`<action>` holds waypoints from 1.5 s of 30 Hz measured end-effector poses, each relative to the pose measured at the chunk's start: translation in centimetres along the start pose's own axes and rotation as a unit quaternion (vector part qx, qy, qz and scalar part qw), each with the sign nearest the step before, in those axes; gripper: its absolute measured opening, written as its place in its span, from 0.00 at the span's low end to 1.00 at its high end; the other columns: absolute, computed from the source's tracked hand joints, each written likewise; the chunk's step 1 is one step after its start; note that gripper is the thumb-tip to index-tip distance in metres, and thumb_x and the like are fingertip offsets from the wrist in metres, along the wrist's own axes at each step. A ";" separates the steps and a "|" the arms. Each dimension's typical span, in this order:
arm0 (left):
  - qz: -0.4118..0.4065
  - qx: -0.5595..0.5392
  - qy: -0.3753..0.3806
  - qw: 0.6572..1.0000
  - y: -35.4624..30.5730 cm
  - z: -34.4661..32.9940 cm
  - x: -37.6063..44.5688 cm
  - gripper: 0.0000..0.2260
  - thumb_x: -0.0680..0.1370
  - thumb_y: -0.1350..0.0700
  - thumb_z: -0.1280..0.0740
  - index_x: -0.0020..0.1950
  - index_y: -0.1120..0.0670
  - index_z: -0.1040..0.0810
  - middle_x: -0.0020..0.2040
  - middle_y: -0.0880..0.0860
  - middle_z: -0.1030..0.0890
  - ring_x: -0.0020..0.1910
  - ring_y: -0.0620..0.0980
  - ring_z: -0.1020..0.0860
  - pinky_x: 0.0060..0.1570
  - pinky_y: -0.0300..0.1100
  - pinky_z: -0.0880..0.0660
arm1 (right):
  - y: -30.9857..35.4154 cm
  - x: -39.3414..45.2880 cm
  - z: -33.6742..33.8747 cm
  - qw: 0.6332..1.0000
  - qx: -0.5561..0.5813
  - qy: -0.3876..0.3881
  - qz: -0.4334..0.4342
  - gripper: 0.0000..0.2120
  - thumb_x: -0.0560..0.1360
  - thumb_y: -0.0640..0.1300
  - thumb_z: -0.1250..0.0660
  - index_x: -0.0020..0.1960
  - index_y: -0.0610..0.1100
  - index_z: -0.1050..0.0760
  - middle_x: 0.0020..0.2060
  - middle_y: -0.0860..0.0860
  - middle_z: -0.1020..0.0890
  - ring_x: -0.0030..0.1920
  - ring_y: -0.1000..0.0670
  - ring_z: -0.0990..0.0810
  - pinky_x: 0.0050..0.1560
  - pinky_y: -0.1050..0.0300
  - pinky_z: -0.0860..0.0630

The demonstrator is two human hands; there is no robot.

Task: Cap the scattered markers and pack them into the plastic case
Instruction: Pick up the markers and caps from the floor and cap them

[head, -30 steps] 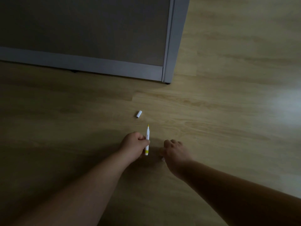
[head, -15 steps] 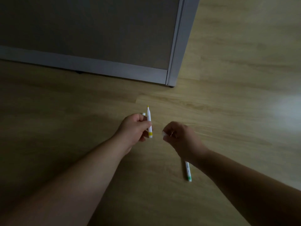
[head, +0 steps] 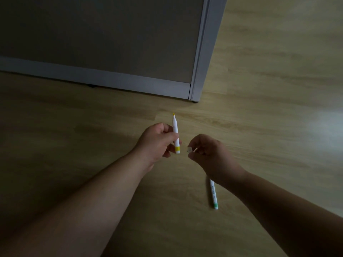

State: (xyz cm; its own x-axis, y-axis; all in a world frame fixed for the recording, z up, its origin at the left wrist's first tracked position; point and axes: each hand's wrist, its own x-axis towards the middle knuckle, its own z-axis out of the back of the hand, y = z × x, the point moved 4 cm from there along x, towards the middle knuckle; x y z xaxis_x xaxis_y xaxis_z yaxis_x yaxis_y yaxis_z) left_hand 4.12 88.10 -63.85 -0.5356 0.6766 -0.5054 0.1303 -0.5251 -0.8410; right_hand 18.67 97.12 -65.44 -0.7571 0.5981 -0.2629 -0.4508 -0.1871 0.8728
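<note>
- Two bare forearms reached forward over a wood-grain floor point(head: 259, 89), and the light was dim throughout.
- At the far left and top, a dark panel point(head: 102, 34) with a grey frame point(head: 201, 52) stood on the floor; its corner lay beyond the hands and apart from them.
- Left hand point(head: 157, 141): its fingers point(head: 164, 127) were curled round a yellow marker point(head: 176, 134), gripping the barrel near its lower half.
- That marker stood roughly upright in the air, off the floor. Its bare yellow tip pointed away from the person, toward the frame's corner, and its yellow band sat at the near end, just below the thumb.
- The tip had no cap on it.
- Right hand point(head: 209, 154): held just beside the left one with a small gap between them, its fingers were bent inward and pinched a small white cap point(head: 189, 150) at the fingertips.
- The cap hung level with the marker's banded end, close to it but not touching.
- A green marker point(head: 214, 196) lay flat on the floor near the right wrist. Its far end was hidden by that wrist, and its green band pointed toward the person.
- Whether the green marker was capped could not be told, since its far end was covered.
- At the far right, a pale glare marked the floor.
</note>
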 end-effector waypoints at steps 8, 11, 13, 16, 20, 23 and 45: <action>-0.002 -0.006 0.010 1.000 -0.1 -0.1 -0.2 0.06 0.77 0.56 0.34 0.52 0.55 0.22 0.45 0.56 0.15 0.36 0.49 0.19 0.37 0.46 0.25 | 1.6 -0.1 -0.4 0.938 0.280 0.052 -0.198 0.09 0.74 0.34 0.32 0.54 0.38 0.23 0.37 0.41 0.20 0.33 0.48 0.24 0.33 0.56 0.29; -0.004 -0.012 0.018 1.000 -0.2 -0.2 -0.2 0.05 0.77 0.56 0.34 0.51 0.55 0.21 0.44 0.54 0.15 0.37 0.49 0.19 0.38 0.46 0.25 | 1.9 0.0 -0.6 0.897 0.340 0.051 -0.279 0.06 0.76 0.35 0.34 0.52 0.35 0.23 0.36 0.42 0.22 0.31 0.50 0.26 0.32 0.58 0.31; -0.004 -0.015 0.022 1.000 -0.2 -0.2 -0.2 0.05 0.77 0.56 0.34 0.52 0.55 0.21 0.43 0.54 0.15 0.38 0.49 0.20 0.39 0.47 0.25 | 1.8 0.0 -0.8 0.866 0.368 0.046 -0.337 0.04 0.77 0.36 0.35 0.49 0.35 0.24 0.34 0.43 0.23 0.30 0.51 0.28 0.31 0.60 0.32; -0.004 -0.016 0.033 0.999 -0.2 -0.2 -0.3 0.05 0.77 0.57 0.34 0.52 0.56 0.21 0.43 0.55 0.15 0.37 0.49 0.20 0.39 0.47 0.25 | 1.5 0.1 -1.2 0.830 0.400 0.061 -0.384 0.05 0.77 0.39 0.35 0.44 0.39 0.24 0.30 0.46 0.22 0.27 0.54 0.28 0.26 0.64 0.31; -0.006 -0.020 0.037 0.999 -0.2 -0.2 -0.3 0.04 0.77 0.57 0.33 0.50 0.55 0.22 0.44 0.55 0.15 0.36 0.48 0.20 0.38 0.47 0.25 | 1.2 0.1 -1.5 0.802 0.430 0.080 -0.407 0.07 0.77 0.40 0.35 0.42 0.40 0.25 0.28 0.48 0.22 0.24 0.56 0.27 0.23 0.66 0.31; -0.007 -0.031 0.035 0.999 -0.2 -0.2 -0.4 0.04 0.77 0.58 0.33 0.50 0.56 0.21 0.45 0.56 0.15 0.36 0.49 0.20 0.39 0.47 0.26 | 1.1 0.2 -1.7 0.788 0.449 0.078 -0.415 0.09 0.77 0.40 0.36 0.38 0.41 0.27 0.28 0.48 0.22 0.23 0.56 0.27 0.22 0.67 0.31; -0.032 0.077 0.085 0.993 -0.1 0.1 -1.6 0.05 0.75 0.56 0.30 0.50 0.51 0.21 0.43 0.49 0.14 0.41 0.50 0.17 0.41 0.48 0.23 | 4.6 2.9 3.6 0.965 0.214 -0.033 -0.151 0.05 0.76 0.38 0.33 0.51 0.39 0.20 0.41 0.45 0.19 0.40 0.49 0.22 0.40 0.56 0.23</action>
State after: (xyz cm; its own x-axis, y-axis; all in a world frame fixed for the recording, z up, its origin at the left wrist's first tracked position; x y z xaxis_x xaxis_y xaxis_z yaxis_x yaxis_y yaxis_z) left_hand 4.92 87.04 -62.96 -0.3890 0.7814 -0.4880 -0.0363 -0.5423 -0.8394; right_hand 16.13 100.82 -60.67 -0.5842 0.6254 -0.5172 -0.3987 0.3339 0.8541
